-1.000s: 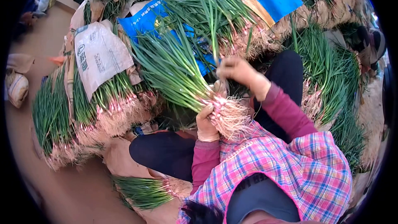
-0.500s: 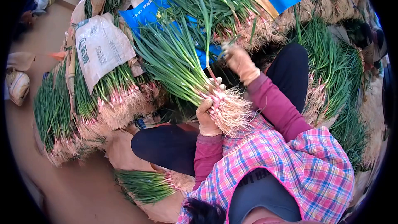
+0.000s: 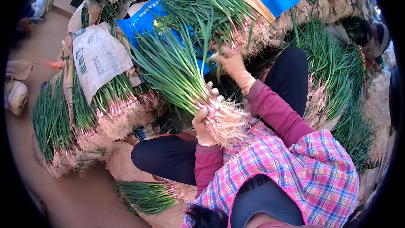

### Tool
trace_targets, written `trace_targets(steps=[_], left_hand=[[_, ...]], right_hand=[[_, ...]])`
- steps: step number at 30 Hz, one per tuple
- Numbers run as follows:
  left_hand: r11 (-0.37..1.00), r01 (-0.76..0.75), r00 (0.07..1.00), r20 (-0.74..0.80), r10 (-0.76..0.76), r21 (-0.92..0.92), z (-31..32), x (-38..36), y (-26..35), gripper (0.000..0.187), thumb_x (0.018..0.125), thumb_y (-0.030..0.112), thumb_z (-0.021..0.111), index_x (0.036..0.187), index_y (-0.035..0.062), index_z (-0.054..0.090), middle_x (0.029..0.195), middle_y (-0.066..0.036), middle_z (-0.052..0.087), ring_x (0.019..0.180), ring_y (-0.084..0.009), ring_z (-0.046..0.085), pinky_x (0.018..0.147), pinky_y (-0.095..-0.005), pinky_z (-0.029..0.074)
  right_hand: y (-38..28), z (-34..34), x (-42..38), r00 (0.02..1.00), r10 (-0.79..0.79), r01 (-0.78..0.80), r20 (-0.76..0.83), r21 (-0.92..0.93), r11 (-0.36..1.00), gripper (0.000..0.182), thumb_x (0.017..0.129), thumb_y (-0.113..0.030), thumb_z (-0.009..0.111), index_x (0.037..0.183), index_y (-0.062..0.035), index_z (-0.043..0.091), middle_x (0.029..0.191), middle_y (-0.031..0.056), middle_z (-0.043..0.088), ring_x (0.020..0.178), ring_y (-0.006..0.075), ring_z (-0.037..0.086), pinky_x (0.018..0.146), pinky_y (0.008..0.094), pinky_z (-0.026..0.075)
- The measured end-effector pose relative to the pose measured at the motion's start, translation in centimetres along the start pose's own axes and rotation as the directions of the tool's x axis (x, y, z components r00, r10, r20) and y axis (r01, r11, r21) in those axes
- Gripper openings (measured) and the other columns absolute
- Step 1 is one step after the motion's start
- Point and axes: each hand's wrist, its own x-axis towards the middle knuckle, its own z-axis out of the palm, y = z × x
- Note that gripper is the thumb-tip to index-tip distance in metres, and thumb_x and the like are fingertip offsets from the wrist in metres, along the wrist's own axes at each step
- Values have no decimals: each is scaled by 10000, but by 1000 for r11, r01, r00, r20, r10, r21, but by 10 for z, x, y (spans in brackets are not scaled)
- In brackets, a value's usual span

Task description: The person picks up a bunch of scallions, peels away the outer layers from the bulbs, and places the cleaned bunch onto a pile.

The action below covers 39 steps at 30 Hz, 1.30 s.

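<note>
I had the left hand (image 3: 204,127) wrapped around a thick bunch of green onions (image 3: 185,80), fingers and thumb gripping it near the pinkish bulbs. Its leaves fanned up and to the left, and its pale roots (image 3: 228,126) pointed back toward the plaid garment (image 3: 274,160). My right hand (image 3: 215,58) was raised just beside those leaves, fingers bent; I could not tell whether they pinched a leaf. Behind the bunch lay a blue sack (image 3: 139,20), with a larger pile of green onions (image 3: 202,0) partly over it. To the left, a white printed sack (image 3: 99,57) draped over upright bundles (image 3: 114,97). More onions (image 3: 329,67) lay beyond the right knee (image 3: 293,65), and a small bundle (image 3: 147,195) rested on brown sheeting (image 3: 162,217) below the left knee (image 3: 145,154).
</note>
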Motion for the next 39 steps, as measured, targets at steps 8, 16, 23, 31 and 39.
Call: trace_targets(steps=[8, 16, 23, 31, 39], left_hand=[[967, -191, 948, 225, 226, -167, -3, -3, 6, 882, 742, 167, 702, 1491, 126, 238, 1217, -87, 490, 972, -215, 501, 858, -353, 484], [968, -164, 982, -59, 178, 190, 7, 8, -18, 774, 752, 122, 645, 1430, -12, 295, 1355, -173, 457, 1269, -295, 446, 1128, -443, 304], [939, 107, 981, -186, -47, 327, -10, 10, -21, 649, 791, 84, 600, 1385, -46, 371, 1214, -212, 567, 967, -250, 624, 830, -319, 524], [966, 101, 983, -172, -60, 236, -10, 3, -23, 678, 775, 73, 584, 1401, -35, 346, 1310, -200, 499, 1113, -284, 553, 969, -401, 462], [983, -133, 989, -56, 140, 126, 0, -3, -12, 806, 780, 126, 619, 1475, 51, 219, 1437, -164, 391, 1275, -308, 432, 1075, -478, 371]], right_hand=[[39, -58, 43, 701, -556, 671, 447, -677, 302, 219, 895, -276, 643, 1013, -97, 688, 741, 72, 650, 662, 132, 640, 569, 295, 509], [-35, -64, 44, 902, 326, -340, 283, 2, 940, 132, 849, -174, 692, 887, -49, 692, 713, -14, 627, 608, 73, 538, 595, 227, 464], [-9, -32, -11, 848, 422, -503, 322, 235, 832, 129, 862, -129, 683, 936, -49, 613, 720, -8, 633, 545, 38, 499, 505, 184, 375], [25, 0, -20, 842, 531, -392, 99, 788, 475, 74, 932, -124, 583, 913, -57, 606, 816, 12, 634, 680, 86, 603, 548, 199, 486], [-27, -111, 54, 967, 38, -230, -252, -799, 555, 197, 889, -186, 576, 1035, -87, 663, 864, 129, 682, 852, 297, 649, 772, 385, 514]])
